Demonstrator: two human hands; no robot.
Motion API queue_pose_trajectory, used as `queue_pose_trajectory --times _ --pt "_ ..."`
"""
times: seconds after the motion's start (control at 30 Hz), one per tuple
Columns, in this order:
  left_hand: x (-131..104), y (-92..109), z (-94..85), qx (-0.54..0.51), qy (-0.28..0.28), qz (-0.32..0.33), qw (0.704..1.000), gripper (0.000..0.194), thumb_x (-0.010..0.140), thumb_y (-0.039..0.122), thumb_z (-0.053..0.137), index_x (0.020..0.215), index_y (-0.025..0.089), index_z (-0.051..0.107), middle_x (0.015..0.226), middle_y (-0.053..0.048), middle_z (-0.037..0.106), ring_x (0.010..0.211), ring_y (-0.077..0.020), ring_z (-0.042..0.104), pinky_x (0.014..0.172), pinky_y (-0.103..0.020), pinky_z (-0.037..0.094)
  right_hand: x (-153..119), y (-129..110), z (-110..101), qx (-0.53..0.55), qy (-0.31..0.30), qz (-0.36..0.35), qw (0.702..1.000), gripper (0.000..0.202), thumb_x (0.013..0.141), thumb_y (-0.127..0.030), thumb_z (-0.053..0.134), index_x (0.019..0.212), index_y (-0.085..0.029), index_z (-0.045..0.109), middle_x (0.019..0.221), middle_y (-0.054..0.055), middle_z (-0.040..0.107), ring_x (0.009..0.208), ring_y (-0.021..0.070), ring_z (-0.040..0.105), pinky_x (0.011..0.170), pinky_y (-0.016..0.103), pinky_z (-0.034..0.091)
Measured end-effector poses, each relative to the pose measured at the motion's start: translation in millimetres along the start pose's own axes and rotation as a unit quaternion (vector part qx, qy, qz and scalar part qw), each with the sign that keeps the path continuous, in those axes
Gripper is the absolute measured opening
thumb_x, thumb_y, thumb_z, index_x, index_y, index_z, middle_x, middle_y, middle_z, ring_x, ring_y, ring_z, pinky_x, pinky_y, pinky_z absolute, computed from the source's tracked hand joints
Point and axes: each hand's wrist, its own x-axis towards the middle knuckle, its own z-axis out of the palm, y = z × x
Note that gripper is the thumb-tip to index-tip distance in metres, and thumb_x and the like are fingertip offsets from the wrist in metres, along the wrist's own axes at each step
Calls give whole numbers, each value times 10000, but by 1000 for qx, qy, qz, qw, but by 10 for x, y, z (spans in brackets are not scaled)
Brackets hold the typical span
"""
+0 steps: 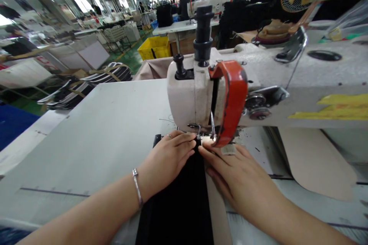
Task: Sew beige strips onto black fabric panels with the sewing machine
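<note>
Under the sewing machine head [207,95], near table centre, the black fabric strip [184,195] lies flat. Left hand [168,157] and right hand [230,172] press it with fingers extended, gripping nothing; fingertips should stay clear of the needle.

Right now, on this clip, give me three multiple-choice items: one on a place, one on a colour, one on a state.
1. Where does the black cloth lie?
A. on the floor
B. on the table, running under the sewing machine
C. in the yellow bin

2. What colour is the guard on the sewing machine?
A. red-orange
B. green
C. white

3. How are the hands placed?
A. both in the air
B. one holding scissors
C. both flat on the cloth

Answers: B, the strip crosses the table up to the needle; A, its curved front is red-orange; C, left hand and right hand press the cloth near the needle.
</note>
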Motion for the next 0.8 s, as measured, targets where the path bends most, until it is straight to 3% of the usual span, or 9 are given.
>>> queue_pose_trajectory --times 0.3,0.57,0.8 --pt "9 5 -16 6 15 16 1000 292 1034 193 414 1028 108 693 1075 -78 741 1118 -173 646 1002 -301 506 -19 9 2 -8 -19 2 1000 393 1001 -237 428 1391 -229 477 1392 49 568 1155 235 584 940 442 387" --pt "-28 -2 -4 5 -21 7 1000 228 1004 169 474 1044 154 698 1132 -52 719 1176 -171 602 1034 -306 489 -18 11 6 -18 -24 -6 1000 392 1014 -249 405 1399 -216 468 1414 46 544 1195 232 556 940 441 388" --pt "2 -19 -27 -14 -25 2 1000 238 1019 181 466 1108 130 681 1135 -41 723 1160 -163 607 1039 -298 480 -24 3 2 -28 -21 -9 999 391 1021 -255 391 1401 -209 472 1417 47 538 1185 239 558 949 457 405"
